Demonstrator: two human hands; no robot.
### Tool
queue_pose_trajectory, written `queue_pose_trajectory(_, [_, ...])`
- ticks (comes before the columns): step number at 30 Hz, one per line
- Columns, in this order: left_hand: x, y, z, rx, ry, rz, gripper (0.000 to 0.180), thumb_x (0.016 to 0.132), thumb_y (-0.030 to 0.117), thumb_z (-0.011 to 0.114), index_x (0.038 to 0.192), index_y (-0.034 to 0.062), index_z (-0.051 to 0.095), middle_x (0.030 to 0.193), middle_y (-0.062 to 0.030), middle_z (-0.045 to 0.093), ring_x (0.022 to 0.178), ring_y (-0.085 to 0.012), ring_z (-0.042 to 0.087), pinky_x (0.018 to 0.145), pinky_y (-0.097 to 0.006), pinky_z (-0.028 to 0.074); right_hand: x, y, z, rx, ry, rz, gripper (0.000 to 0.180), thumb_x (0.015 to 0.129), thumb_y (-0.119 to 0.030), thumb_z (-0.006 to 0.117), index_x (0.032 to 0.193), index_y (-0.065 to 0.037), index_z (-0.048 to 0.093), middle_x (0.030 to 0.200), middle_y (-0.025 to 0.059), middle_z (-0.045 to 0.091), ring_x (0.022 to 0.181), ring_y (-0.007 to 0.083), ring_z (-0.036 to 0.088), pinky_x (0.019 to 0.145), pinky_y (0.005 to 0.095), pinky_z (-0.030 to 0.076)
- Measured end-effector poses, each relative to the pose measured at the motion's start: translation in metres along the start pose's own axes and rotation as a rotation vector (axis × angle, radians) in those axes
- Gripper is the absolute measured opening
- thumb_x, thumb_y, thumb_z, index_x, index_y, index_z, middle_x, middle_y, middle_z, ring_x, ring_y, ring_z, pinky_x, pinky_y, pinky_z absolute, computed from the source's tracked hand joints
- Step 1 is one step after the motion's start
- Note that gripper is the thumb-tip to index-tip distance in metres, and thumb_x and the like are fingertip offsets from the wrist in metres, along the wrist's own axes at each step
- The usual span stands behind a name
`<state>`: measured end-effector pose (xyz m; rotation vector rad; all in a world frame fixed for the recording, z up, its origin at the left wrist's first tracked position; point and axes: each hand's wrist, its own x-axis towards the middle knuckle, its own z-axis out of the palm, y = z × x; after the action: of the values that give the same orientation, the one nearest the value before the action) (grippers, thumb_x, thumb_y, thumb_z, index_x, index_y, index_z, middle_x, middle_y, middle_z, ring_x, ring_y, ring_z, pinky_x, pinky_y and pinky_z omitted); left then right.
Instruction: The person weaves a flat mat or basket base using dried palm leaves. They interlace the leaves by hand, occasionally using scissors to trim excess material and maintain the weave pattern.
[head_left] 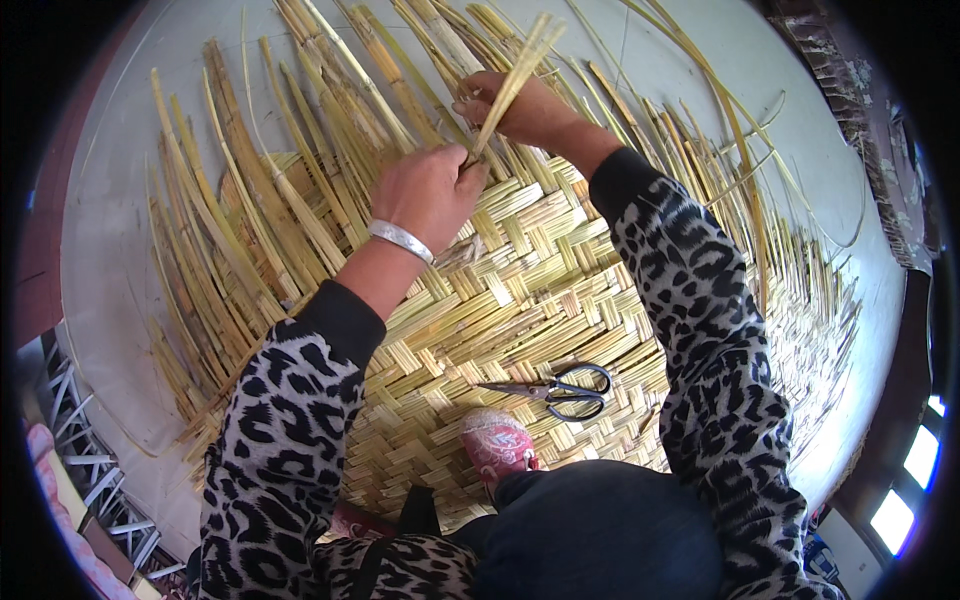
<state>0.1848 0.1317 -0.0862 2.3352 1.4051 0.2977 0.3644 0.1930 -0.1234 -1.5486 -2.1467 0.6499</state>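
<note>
My left hand (425,195) is closed, pinching the lower end of a flattened pale reed strip (520,75) between thumb and fingers. The strip slants up to the right and crosses in front of my right hand (535,110). That hand's fingers are curled around a reed strip among the loose ends at the far edge of the weave; its fingertips are partly hidden. Both hands are over the edge of a woven reed mat (500,340), where the tight pattern gives way to long unwoven reeds (330,110).
Black-handled scissors (570,392) lie on the mat, blades pointing left. My pink patterned shoe (497,443) rests on the weave near them. Long thin strips (735,130) curve loosely at the right. The pale floor (110,230) surrounds the mat; a metal lattice frame (95,460) stands at the left.
</note>
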Motion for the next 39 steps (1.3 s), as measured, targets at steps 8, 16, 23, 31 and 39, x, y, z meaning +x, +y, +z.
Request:
queue_pose_trajectory(8, [0.036,0.001,0.036,-0.581,-0.064,-0.226,0.024,0.095,0.022,0.057,0.093,-0.0015,0.059,0.069,-0.0056,0.062,0.058,-0.0133,0.061,0.054,-0.03,0.049,-0.004,0.014,-0.014,-0.113,0.236,-0.044,0.032,0.092,-0.035,0.063,0.111,-0.009,0.066,0.091,0.0132,0.07,0.084,0.0284,0.068,0.073,0.0362,0.054])
queue_pose_trajectory(16, [0.052,0.001,0.044,-0.925,0.046,-0.681,0.022,0.093,0.01,0.049,0.102,-0.01,0.05,0.084,-0.0206,0.063,0.056,-0.0295,0.068,0.041,-0.034,0.052,0.011,0.029,0.006,-0.04,0.079,0.182,0.041,0.078,-0.04,0.07,0.099,-0.004,0.069,0.088,0.019,0.069,0.086,0.0345,0.067,0.08,0.0426,0.052])
queue_pose_trajectory(23, [0.063,-0.01,0.036,-1.077,-0.123,-0.796,0.022,0.089,0.024,0.065,0.083,0.0034,0.059,0.067,-0.0065,0.06,0.054,-0.0186,0.061,0.048,-0.032,0.047,0.013,0.026,-0.016,0.15,-0.006,0.263,0.043,0.074,-0.039,0.074,0.094,-0.002,0.067,0.077,0.0148,0.065,0.072,0.0269,0.061,0.069,0.038,0.049])
queue_pose_trajectory(31, [0.059,0.0,0.042,-1.194,0.013,-0.632,0.016,0.087,0.015,0.069,0.098,0.0054,0.063,0.088,-0.0035,0.064,0.079,-0.0139,0.063,0.068,-0.031,0.054,0.003,0.003,-0.037,-0.055,0.05,0.233,0.041,0.074,-0.036,0.069,0.093,0.0,0.065,0.077,0.0164,0.066,0.071,0.0278,0.063,0.072,0.0371,0.051])
queue_pose_trajectory(39, [0.059,0.005,0.031,-1.305,-0.163,-0.635,0.021,0.088,0.014,0.067,0.107,0.0061,0.062,0.099,-0.0053,0.065,0.089,-0.0182,0.065,0.076,-0.034,0.055,-0.005,0.001,-0.046,0.167,0.005,0.34,0.038,0.077,-0.033,0.067,0.093,0.002,0.064,0.073,0.0126,0.065,0.064,0.0203,0.062,0.065,0.0336,0.051])
